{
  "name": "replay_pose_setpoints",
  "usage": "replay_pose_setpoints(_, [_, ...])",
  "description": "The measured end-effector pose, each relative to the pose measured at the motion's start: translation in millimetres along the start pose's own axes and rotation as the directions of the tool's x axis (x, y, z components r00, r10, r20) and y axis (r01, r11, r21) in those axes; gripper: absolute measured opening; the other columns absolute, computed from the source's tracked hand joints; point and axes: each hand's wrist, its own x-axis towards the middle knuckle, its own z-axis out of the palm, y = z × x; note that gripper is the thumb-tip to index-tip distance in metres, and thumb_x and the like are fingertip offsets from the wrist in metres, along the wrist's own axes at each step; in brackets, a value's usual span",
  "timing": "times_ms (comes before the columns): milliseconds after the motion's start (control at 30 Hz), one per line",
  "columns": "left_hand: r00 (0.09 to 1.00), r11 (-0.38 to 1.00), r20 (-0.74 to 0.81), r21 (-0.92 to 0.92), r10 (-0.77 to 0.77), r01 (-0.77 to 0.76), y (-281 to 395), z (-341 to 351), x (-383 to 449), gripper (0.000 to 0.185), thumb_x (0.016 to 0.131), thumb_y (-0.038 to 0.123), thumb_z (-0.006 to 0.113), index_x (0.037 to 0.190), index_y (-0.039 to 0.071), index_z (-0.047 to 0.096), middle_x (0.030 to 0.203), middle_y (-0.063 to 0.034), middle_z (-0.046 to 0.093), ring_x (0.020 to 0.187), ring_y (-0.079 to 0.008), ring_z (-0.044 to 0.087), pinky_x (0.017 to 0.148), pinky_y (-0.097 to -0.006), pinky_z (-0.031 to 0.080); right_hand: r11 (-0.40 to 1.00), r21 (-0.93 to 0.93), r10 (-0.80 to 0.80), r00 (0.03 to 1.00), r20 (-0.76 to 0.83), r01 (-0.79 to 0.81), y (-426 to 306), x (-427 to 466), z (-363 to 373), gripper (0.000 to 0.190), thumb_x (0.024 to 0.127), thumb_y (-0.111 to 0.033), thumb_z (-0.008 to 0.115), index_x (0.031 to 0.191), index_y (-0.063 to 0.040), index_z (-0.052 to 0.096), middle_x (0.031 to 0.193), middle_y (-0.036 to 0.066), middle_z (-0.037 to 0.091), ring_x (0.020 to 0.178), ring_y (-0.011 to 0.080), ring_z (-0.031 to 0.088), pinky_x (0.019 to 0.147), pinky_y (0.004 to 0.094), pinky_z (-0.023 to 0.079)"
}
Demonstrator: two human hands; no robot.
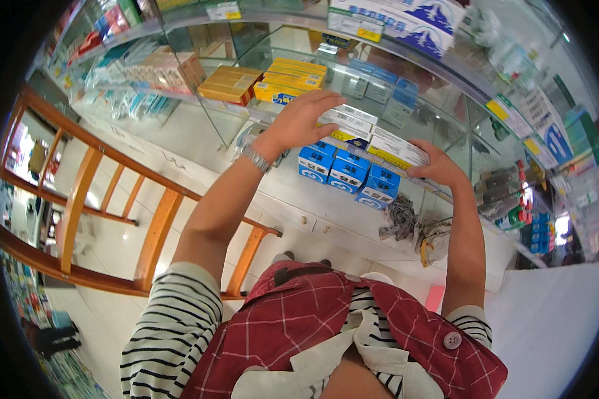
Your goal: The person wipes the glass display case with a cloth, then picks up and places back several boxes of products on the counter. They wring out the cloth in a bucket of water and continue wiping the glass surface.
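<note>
A row of white and yellow cartons lies along the edge of a glass shelf. My left hand (307, 122), with a metal watch (256, 158) at the wrist, is at the left cartons (350, 124). Its thumb is at their front and its fingers reach over the top; whether it grips them I cannot tell. At the other end, my right hand (437, 163) has thumb and fingers around the end of the right carton (397, 148). Three stacks of blue and white boxes (348, 172) stand below the shelf edge.
Yellow boxes (292, 80) and a brown-gold box (229, 85) sit left on the shelf. Overhead, a glass shelf carries blue and white cartons (404, 22). An orange wooden ladder (159, 234) stands at my left. Crumpled grey plastic (402, 217) lies below my right arm.
</note>
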Motion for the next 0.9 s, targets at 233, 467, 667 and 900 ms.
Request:
replay_pose_setpoints(233, [0.639,0.685,-0.263,-0.396,-0.723,0.612,57,41,-183,0.01,0.084,0.008,0.061,0.087,-0.001,0.067,0.072,-0.014,0.066,0.063,-0.0264,0.064,0.06,-0.0333,0.05,0.992,-0.081,-0.107,0.98,-0.167,0.095,-74,1,-4,0.095,0.064,-0.037,0.083,0.143,-0.01,0.037,0.138,0.02,0.044,0.129,0.0306,0.043,0.106,0.0409,0.034])
replay_pose_setpoints(467, [0.427,0.318,0.249,-0.381,-0.869,0.868,136,96,-336,0.018,0.085,0.011,0.057,0.093,-0.002,0.067,0.075,-0.0153,0.068,0.066,-0.0237,0.066,0.063,-0.0331,0.051,0.966,-0.196,-0.19,0.976,-0.108,0.166,-103,72,29,0.096,0.067,-0.036,0.082,0.146,-0.011,0.033,0.139,0.021,0.043,0.133,0.0329,0.038,0.108,0.042,0.033])
replay_pose_setpoints(667, [0.346,0.29,0.22,-0.251,-0.912,0.924,144,83,-420,0.017,0.081,0.017,0.057,0.088,0.005,0.067,0.079,-0.0203,0.065,0.076,-0.0389,0.063,0.069,-0.0457,0.05,0.973,-0.224,-0.049,0.999,0.014,0.051,-112,101,43,0.097,0.066,-0.033,0.083,0.145,-0.007,0.034,0.138,0.022,0.046,0.128,0.032,0.045,0.105,0.0366,0.035])
replay_pose_setpoints(900, [0.047,0.017,0.073,-0.362,-0.996,0.932,162,78,-526,0.015,0.08,0.011,0.057,0.088,0.0,0.066,0.072,-0.02,0.063,0.067,-0.0345,0.063,0.062,-0.0402,0.049,0.999,-0.027,0.025,1.0,-0.001,-0.025,-115,105,56,0.088,0.068,-0.019,0.083,0.141,0.003,0.038,0.134,0.019,0.05,0.122,0.0252,0.05,0.102,0.0319,0.038])
